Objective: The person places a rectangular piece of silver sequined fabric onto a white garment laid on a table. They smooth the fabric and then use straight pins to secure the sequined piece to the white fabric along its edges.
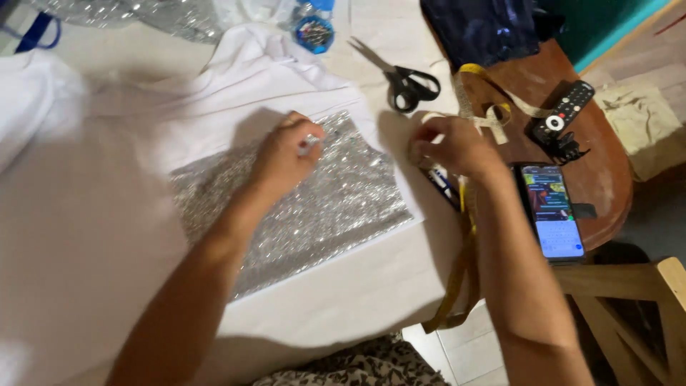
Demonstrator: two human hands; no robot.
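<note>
- A silver sequin panel (307,207) is lying flat on white cloth (107,214) spread over the table, probably so it can be lined up against the cloth's edge.
- The left hand (286,157) is resting on the panel's upper edge, fingers curled narrowly round a small pale object; what it is cannot be told.
- The right hand (454,146) is hovering just off the panel's right corner, fingertips pinched together on something tiny, likely a pin, though it is too small to tell.
- A yellow tape measure (464,243) is trailing under the right wrist and over the table edge.
- Black scissors (407,82) are lying beyond the hands, within reach.
- A round blue pin box (314,33) is sitting at the far edge.
- A lit phone (552,211) and a black remote (564,111) are resting on the brown table (607,179), well apart from the cloth.
</note>
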